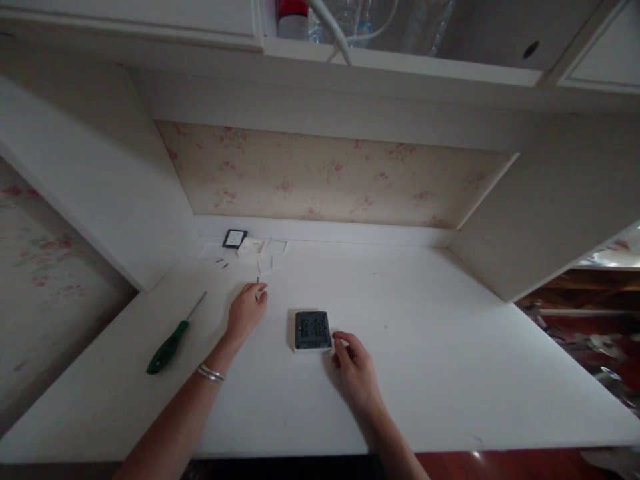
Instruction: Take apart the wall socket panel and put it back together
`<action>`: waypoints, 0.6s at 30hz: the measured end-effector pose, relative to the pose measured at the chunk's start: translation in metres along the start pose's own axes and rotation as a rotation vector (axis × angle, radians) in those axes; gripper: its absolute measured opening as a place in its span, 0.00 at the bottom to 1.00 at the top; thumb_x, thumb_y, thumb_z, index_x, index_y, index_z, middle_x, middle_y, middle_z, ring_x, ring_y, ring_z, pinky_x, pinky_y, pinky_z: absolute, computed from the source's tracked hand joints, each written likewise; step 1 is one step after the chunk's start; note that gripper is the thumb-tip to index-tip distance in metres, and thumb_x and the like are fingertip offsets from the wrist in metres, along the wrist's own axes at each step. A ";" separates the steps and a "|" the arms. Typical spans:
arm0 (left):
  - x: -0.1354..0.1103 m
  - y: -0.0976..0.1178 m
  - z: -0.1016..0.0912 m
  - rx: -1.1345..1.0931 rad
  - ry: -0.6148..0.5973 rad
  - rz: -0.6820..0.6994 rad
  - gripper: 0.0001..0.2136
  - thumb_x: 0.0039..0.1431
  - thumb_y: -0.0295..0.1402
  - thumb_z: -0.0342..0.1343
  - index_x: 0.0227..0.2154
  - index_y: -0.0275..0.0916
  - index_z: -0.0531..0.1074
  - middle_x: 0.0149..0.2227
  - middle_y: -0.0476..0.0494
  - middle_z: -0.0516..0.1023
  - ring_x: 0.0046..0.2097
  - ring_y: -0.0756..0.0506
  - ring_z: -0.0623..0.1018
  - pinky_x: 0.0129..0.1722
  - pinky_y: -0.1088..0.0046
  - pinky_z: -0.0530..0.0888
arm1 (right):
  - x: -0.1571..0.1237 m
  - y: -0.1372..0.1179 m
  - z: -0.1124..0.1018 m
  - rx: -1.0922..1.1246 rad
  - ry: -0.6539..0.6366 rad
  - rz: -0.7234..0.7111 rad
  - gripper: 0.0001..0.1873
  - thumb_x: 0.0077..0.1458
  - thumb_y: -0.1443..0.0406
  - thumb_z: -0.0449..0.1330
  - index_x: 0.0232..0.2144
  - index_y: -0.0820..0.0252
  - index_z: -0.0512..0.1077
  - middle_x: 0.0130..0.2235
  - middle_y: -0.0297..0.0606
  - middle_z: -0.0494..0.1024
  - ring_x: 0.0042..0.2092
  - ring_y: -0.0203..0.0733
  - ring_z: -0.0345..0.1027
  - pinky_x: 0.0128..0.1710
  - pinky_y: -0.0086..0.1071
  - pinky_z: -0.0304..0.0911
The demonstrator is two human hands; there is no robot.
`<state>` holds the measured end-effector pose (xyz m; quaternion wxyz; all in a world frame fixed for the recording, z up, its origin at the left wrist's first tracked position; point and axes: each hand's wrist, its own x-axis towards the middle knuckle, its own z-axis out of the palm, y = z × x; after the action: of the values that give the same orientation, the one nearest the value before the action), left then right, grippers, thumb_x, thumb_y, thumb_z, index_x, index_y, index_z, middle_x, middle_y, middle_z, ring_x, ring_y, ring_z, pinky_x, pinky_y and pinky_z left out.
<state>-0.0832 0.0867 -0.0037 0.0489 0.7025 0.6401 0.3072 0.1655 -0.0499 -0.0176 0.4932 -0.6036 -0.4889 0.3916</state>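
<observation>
Green screwdriver (169, 347) lies diagonal, tip far-right; left hand (247, 308) pinched narrow, can't tell on what. Square module (313, 330) sits mid-counter (440, 360), dark face up, markings unreadable; right hand (354, 363) pinched narrow at its right edge, contents unclear.

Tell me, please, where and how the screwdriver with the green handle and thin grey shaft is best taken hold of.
Probably by the thick green handle, coming from above and the near left. The screwdriver lies flat on the white tabletop, handle towards the near left, its thin grey shaft pointing away and rightward; the left forearm is to its right.
</observation>
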 end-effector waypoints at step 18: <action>0.024 0.004 0.000 0.102 -0.111 0.068 0.09 0.58 0.28 0.48 0.31 0.37 0.74 0.35 0.41 0.76 0.41 0.44 0.75 0.42 0.69 0.70 | -0.002 -0.001 -0.002 0.013 0.049 -0.027 0.20 0.58 0.53 0.52 0.40 0.62 0.72 0.25 0.37 0.73 0.25 0.37 0.66 0.26 0.29 0.62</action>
<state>-0.0799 0.1084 0.0075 0.0379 0.7414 0.6271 0.2361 0.1663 -0.0521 -0.0158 0.5143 -0.6031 -0.4823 0.3730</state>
